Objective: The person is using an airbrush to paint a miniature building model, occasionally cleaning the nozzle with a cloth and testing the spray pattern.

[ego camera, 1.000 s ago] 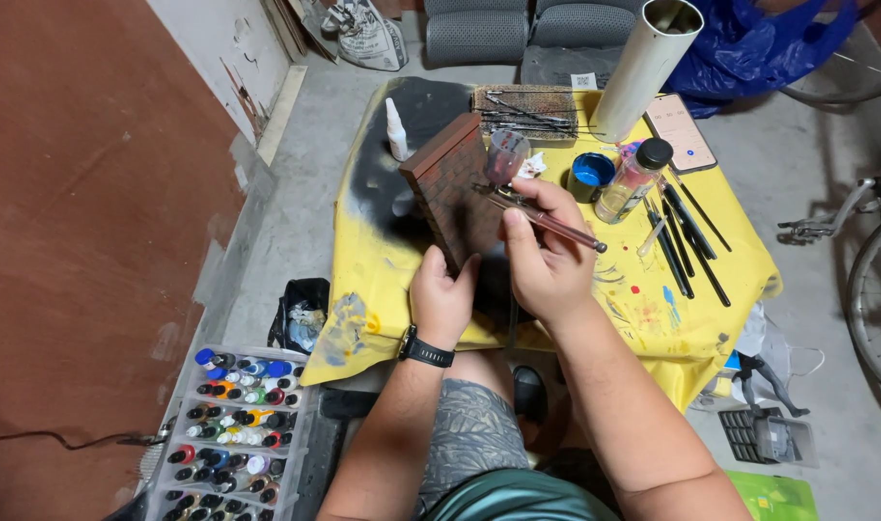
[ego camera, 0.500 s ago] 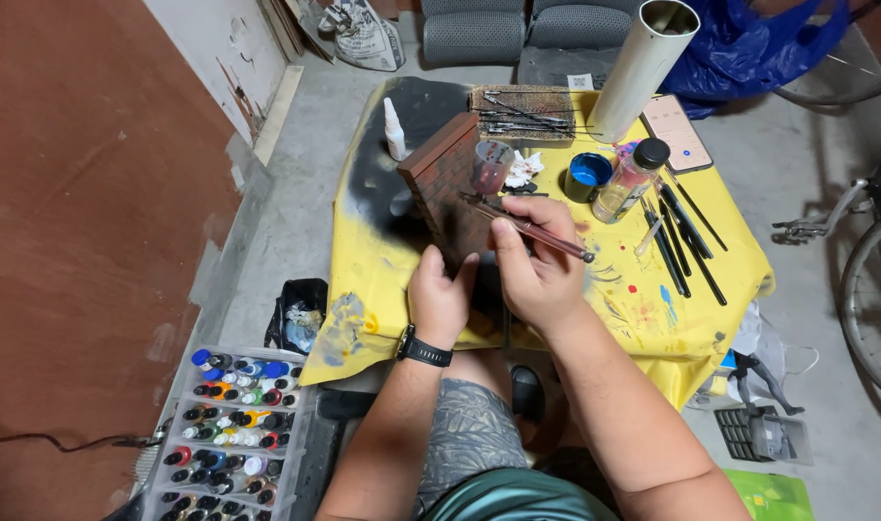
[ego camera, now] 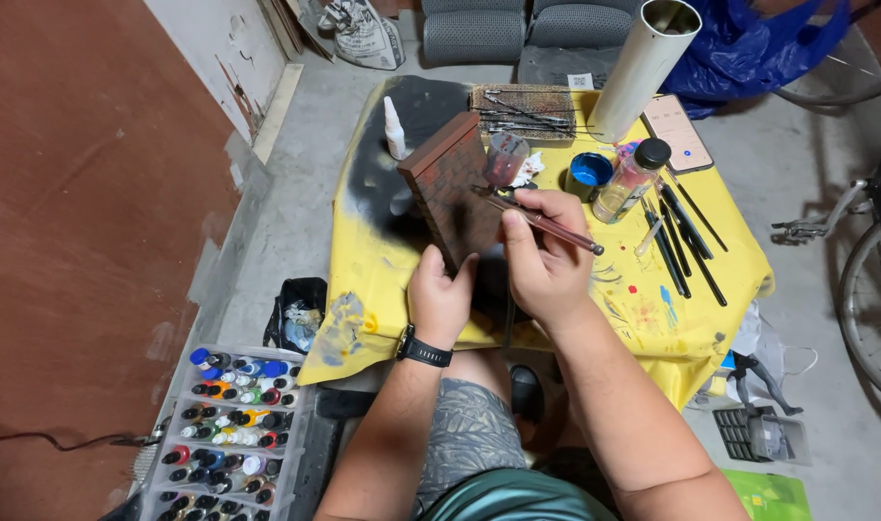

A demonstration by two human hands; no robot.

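My left hand (ego camera: 442, 294), with a black watch on its wrist, grips the lower edge of a brown brick-textured block (ego camera: 450, 183) that stands tilted on the yellow table cover (ego camera: 643, 309). In my right hand (ego camera: 545, 260) I hold a thin brush (ego camera: 542, 220) like a pen, its tip resting against the block's front face.
On the cover lie a small clear cup (ego camera: 506, 156), a blue paint pot (ego camera: 589, 174), a clear bottle (ego camera: 632, 179), a white squeeze bottle (ego camera: 393, 128), several black brushes (ego camera: 682, 236), a phone (ego camera: 677, 132) and a white tube (ego camera: 641, 68). A rack of paint bottles (ego camera: 228, 434) stands on the floor left; a bicycle wheel (ego camera: 870, 280) is right.
The brush tip has shifted slightly along the block's face; my left hand keeps holding the block in the same place.
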